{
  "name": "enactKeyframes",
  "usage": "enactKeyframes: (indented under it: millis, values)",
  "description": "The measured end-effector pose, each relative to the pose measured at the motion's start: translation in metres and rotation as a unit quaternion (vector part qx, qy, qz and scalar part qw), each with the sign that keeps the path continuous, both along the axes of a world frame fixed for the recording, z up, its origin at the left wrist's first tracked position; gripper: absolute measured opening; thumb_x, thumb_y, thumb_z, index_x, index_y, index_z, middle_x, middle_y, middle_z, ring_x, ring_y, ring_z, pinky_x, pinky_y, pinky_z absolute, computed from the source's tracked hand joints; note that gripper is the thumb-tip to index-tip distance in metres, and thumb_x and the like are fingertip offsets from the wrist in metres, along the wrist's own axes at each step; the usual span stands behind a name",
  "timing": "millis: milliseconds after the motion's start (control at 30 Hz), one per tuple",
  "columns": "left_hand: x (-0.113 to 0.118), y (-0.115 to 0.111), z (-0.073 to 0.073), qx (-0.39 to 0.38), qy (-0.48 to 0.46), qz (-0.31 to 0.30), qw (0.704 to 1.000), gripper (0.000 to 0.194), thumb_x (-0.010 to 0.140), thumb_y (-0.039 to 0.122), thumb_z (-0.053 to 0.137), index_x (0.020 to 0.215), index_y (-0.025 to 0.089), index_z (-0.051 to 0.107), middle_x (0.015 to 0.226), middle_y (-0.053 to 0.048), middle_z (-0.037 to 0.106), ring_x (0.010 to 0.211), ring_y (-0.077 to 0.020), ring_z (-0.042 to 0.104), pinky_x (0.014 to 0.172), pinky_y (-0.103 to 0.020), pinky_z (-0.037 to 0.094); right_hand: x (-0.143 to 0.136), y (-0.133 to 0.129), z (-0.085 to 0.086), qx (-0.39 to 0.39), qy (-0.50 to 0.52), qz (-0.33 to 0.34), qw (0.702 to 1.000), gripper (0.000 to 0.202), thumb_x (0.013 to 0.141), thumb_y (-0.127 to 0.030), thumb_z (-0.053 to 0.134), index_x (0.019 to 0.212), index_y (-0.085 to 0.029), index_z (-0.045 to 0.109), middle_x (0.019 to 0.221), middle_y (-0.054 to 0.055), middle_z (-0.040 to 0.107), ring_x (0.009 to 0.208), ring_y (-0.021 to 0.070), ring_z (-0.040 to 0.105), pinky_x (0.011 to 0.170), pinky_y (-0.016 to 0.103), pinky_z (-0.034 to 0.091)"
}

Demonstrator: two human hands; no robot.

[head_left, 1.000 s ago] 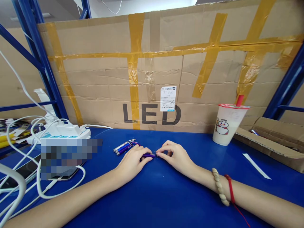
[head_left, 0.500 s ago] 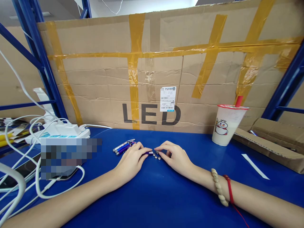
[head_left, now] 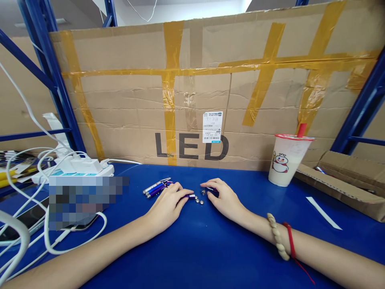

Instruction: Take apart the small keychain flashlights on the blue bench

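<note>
On the blue table (head_left: 192, 257), my left hand (head_left: 169, 204) pinches a small purple tube (head_left: 190, 196) between thumb and fingers. Several small silver button cells (head_left: 201, 202) lie just right of the tube's end. My right hand (head_left: 224, 197) is closed round a dark purple piece (head_left: 212, 190), with a silver cell (head_left: 203, 192) at its fingertips. Behind my left hand lie several slim metallic pens (head_left: 155, 188), blue, purple and silver, side by side.
A milky drink cup (head_left: 285, 160) with a red straw stands at the right, near a white strip (head_left: 323, 212) and an open cardboard box (head_left: 339, 188). White cables, a power strip (head_left: 78, 166) and phones crowd the left. Taped cardboard (head_left: 120, 116) stands behind.
My right hand's fingertips have drawn slightly right, away from the tube, and the dark piece in that hand now shows. My left hand still holds the tube. The view has tilted a little.
</note>
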State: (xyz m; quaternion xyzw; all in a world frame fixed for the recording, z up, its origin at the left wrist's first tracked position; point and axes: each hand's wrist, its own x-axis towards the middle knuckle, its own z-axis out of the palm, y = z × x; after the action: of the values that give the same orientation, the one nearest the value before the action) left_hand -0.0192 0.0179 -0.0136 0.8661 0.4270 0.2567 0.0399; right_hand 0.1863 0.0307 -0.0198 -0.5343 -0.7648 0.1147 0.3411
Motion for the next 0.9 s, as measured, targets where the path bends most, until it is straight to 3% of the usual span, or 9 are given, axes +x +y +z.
enactKeyframes:
  millis: [200,400,500,667,900]
  values:
    - [0.001,-0.001,0.004,-0.023,0.005,-0.038,0.999,0.029,0.093,0.027,0.038,0.116,0.025,0.056,0.101,-0.005,0.053,0.095,-0.0167,0.05,0.09,-0.034,0.041,0.001,0.003,-0.006,0.019,0.065,0.063,0.996,0.038,0.077,-0.005,0.044,0.105,-0.022,0.063,0.109,0.005,0.054,0.087,0.0124,0.057,0.078,0.029,0.048]
    - [0.002,-0.004,0.007,-0.022,0.01,-0.04,0.999,0.026,0.094,0.028,0.037,0.109,0.022,0.057,0.1,-0.004,0.055,0.097,-0.017,0.05,0.09,-0.034,0.039,-0.004,-0.003,0.001,0.031,0.099,0.117,0.988,0.029,0.082,-0.013,0.043,0.102,-0.018,0.063,0.107,0.007,0.053,0.074,0.0097,0.058,0.066,0.026,0.049]
    - [0.004,-0.007,0.008,-0.02,0.0,-0.031,0.999,0.026,0.094,0.031,0.035,0.105,0.02,0.056,0.102,-0.004,0.055,0.099,-0.0172,0.049,0.091,-0.035,0.038,-0.006,-0.007,0.005,0.041,0.09,0.104,0.99,0.023,0.083,-0.022,0.047,0.098,-0.021,0.064,0.103,0.005,0.054,0.073,0.0097,0.056,0.06,0.023,0.047]
    - [0.005,-0.01,0.01,-0.017,-0.017,-0.014,1.0,0.024,0.093,0.032,0.037,0.104,0.02,0.054,0.099,-0.004,0.055,0.095,-0.0179,0.049,0.088,-0.037,0.039,-0.008,-0.012,0.009,0.049,0.05,0.076,0.995,0.017,0.078,-0.031,0.056,0.089,-0.022,0.065,0.08,0.001,0.057,0.064,0.0097,0.05,0.057,0.023,0.04]
    - [0.004,-0.01,0.012,-0.015,-0.03,-0.014,0.999,0.021,0.092,0.031,0.035,0.089,0.018,0.051,0.092,-0.004,0.053,0.087,-0.0168,0.048,0.081,-0.035,0.04,-0.01,-0.016,0.012,0.0,0.021,0.082,0.996,0.013,0.076,-0.028,0.055,0.083,-0.02,0.063,0.066,-0.002,0.057,0.058,0.0092,0.048,0.055,0.023,0.037]
